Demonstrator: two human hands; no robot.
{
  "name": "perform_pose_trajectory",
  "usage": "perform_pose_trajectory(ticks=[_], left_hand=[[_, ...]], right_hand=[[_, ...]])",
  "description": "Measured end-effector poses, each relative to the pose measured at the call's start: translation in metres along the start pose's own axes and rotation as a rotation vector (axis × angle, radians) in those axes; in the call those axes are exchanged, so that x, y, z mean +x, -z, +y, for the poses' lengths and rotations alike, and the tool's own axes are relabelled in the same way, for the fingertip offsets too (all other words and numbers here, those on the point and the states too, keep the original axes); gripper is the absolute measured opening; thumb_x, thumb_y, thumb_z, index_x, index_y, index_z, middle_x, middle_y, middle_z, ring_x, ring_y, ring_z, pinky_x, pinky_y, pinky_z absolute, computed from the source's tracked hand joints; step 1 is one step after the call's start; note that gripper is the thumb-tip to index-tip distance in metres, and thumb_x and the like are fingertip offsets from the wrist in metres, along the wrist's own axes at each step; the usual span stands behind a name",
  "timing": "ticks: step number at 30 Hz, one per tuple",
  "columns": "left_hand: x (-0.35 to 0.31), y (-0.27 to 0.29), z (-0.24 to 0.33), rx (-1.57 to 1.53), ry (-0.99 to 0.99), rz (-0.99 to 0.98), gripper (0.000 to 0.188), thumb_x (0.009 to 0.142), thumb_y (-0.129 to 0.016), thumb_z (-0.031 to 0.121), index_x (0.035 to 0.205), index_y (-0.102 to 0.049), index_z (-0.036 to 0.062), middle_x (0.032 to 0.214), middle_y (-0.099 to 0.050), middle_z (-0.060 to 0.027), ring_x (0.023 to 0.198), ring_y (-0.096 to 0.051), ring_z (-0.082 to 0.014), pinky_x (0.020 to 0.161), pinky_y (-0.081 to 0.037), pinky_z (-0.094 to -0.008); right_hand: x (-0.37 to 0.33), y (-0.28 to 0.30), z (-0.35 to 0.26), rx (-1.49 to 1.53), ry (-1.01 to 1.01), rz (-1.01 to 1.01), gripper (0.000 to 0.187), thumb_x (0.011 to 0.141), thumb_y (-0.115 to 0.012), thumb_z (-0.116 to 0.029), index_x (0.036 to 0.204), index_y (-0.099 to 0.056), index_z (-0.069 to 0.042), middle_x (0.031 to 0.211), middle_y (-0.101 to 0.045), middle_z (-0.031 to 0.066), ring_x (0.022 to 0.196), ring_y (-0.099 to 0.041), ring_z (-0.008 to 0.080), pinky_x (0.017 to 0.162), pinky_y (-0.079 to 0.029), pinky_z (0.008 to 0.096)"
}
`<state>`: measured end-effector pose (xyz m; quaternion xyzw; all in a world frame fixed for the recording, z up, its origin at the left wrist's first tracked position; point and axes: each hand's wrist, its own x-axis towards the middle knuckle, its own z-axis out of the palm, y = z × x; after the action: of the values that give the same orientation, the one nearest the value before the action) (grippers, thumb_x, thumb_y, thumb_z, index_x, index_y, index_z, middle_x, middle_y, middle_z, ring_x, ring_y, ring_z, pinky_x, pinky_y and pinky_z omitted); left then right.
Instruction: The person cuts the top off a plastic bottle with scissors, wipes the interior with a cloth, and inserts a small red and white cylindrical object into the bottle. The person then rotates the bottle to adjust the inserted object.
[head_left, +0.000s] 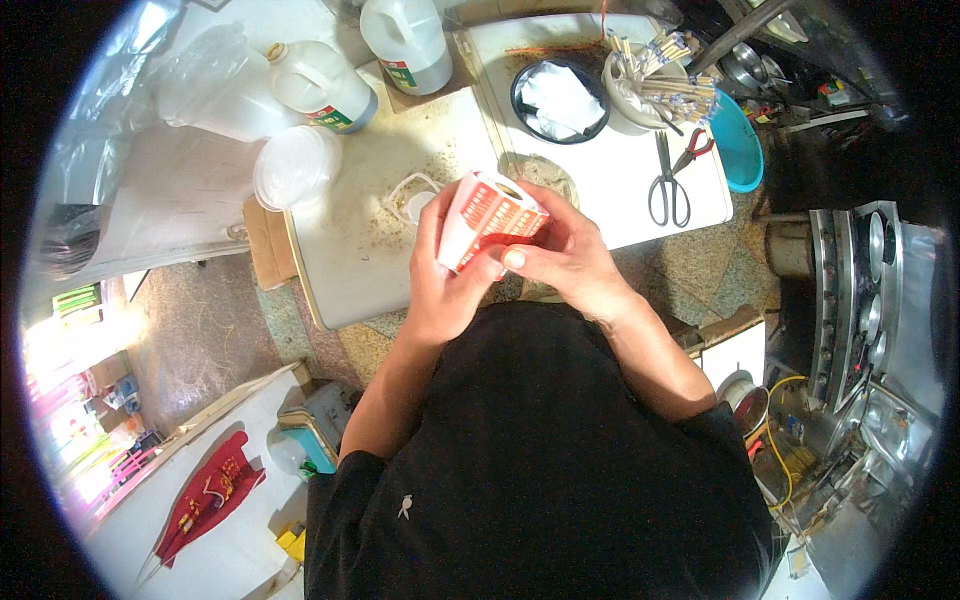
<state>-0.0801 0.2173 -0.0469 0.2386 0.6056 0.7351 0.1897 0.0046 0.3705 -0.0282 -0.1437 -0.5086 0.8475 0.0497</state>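
Note:
Between my two hands is a small red-and-white printed paper carton (493, 212), tilted, with a hole or gap showing at its upper end. My left hand (440, 275) wraps round its left side. My right hand (577, 252) grips the right side, and both thumbs meet at its near lower edge. Just beyond my left fingers, a small white cup-like thing (417, 207) with a looped handle rests on the worktop (365, 265). Behind my right fingers a pale round thing (545, 175) is partly hidden.
Two plastic jugs (322, 90) and stacked clear round lids (297, 168) stand at the far left. A black bowl (518, 108) holds white plastic. Beside it are a tub of wooden sticks (632, 100), black scissors (667, 188) and a red-handled tool (694, 148). Metal stove equipment (850, 300) is at right.

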Motion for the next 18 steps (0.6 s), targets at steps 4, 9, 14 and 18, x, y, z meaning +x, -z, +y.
perform_pose_trajectory(ticks=[4, 9, 14, 18], left_hand=[[0.005, 0.007, 0.004, -0.321, 0.234, -0.002, 0.049, 0.106, -0.063, 0.038, 0.136, -0.052, 0.0003, 0.112, -0.07, -0.01, 0.086, -0.067, -0.0117, 0.068, -0.054, -0.0264], [0.004, 0.011, -0.001, -0.522, 0.381, -0.052, 0.056, 0.111, -0.039, 0.053, 0.142, -0.054, 0.009, 0.112, -0.074, -0.0084, 0.075, -0.068, -0.0147, 0.053, -0.048, -0.0278], [0.005, 0.002, 0.009, -0.524, 0.443, -0.035, 0.063, 0.111, -0.031, 0.059, 0.14, -0.056, 0.0091, 0.104, -0.074, -0.0088, 0.065, -0.065, -0.0179, 0.049, -0.048, -0.0297], [0.005, -0.004, 0.016, -0.632, 0.52, -0.095, 0.067, 0.111, -0.028, 0.062, 0.138, -0.057, 0.0084, 0.099, -0.072, -0.0092, 0.063, -0.066, -0.0202, 0.048, -0.05, -0.0325]], right_hand=[[-0.006, 0.008, -0.002, 0.017, -0.071, -0.005, 0.072, 0.09, -0.085, -0.008, 0.152, -0.049, -0.001, 0.119, -0.07, 0.0068, 0.109, -0.068, 0.0158, 0.096, -0.057, 0.0334], [-0.002, 0.014, 0.01, 0.033, 0.054, -0.035, 0.067, 0.092, -0.082, -0.007, 0.15, -0.05, -0.001, 0.122, -0.069, 0.0079, 0.107, -0.069, 0.0171, 0.096, -0.057, 0.0342], [-0.001, 0.013, -0.001, 0.057, 0.028, -0.068, 0.064, 0.092, -0.083, -0.008, 0.148, -0.052, 0.0, 0.125, -0.068, 0.0099, 0.108, -0.069, 0.0192, 0.097, -0.057, 0.0355], [0.0, 0.012, -0.003, 0.112, -0.016, -0.089, 0.065, 0.092, -0.083, -0.01, 0.147, -0.052, 0.002, 0.121, -0.069, 0.0105, 0.105, -0.069, 0.0194, 0.094, -0.059, 0.0353]])
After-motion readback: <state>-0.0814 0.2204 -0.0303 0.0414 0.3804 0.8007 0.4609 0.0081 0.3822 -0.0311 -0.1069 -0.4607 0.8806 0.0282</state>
